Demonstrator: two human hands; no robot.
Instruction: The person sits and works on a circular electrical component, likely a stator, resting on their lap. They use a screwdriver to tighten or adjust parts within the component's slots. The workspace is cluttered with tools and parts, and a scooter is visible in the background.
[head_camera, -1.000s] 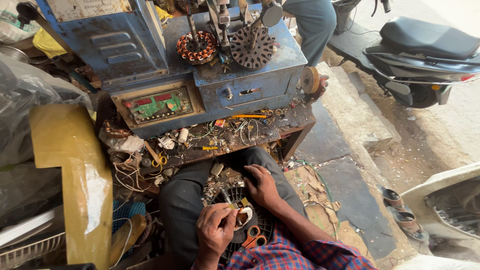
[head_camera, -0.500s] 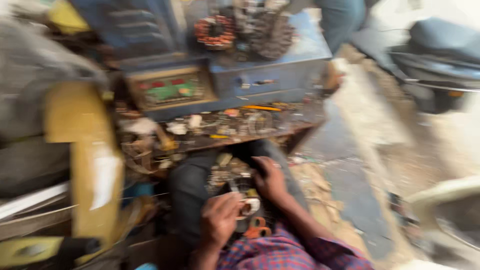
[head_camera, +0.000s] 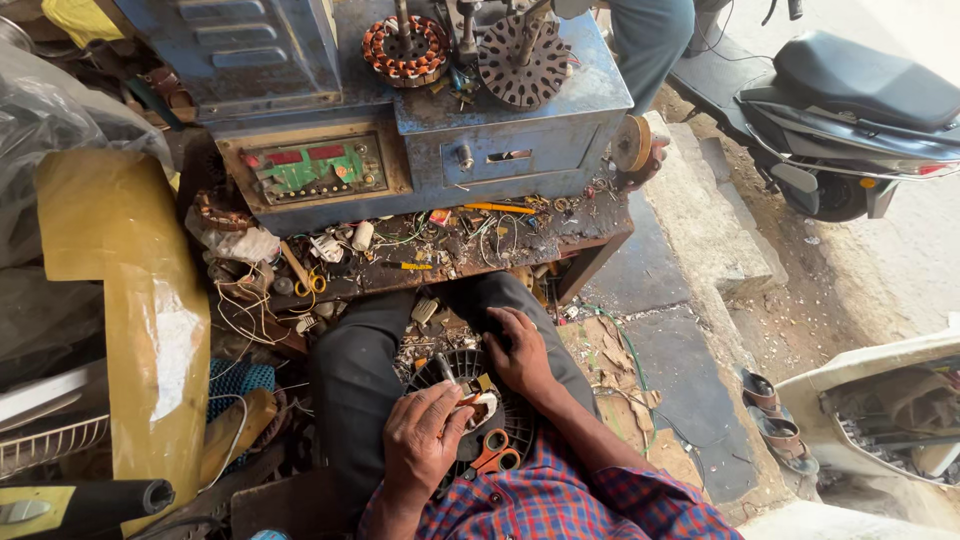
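Left hand: the left hand (head_camera: 425, 440) sits at about 6 o'clock in the view, fingers curled around a thin dark tool (head_camera: 447, 368) whose tip points up toward 12 o'clock; a small white piece (head_camera: 484, 405) lies just at its fingertips.
Right hand: the right hand (head_camera: 520, 352) lies at 1 o'clock from the left hand, palm down, fingers spread and pressing on the rim of the black round motor housing (head_camera: 462, 372); it clasps nothing else.
Motor housing: it rests on the person's lap between the two dark trouser legs, under both hands, at about 6 o'clock from the workbench.
Scissors: orange-handled scissors (head_camera: 492, 452) lie on the housing's near edge, at 4 o'clock from the left hand, touching the checked shirt (head_camera: 560, 500).
Workbench: a cluttered wooden shelf (head_camera: 600, 225) at 12 o'clock from the hands carries wires, small parts and a yellow pencil-like stick (head_camera: 500, 208).
Machine: a blue metal machine (head_camera: 540, 120) stands behind the shelf, with a green panel (head_camera: 315, 168) on its front.
On the machine: a copper-wound stator (head_camera: 405, 50) and a dark slotted disc (head_camera: 525, 62) stand side by side on top.
Street side: a parked scooter (head_camera: 860, 100) is at 2 o'clock, sandals (head_camera: 775, 415) at 3 o'clock.
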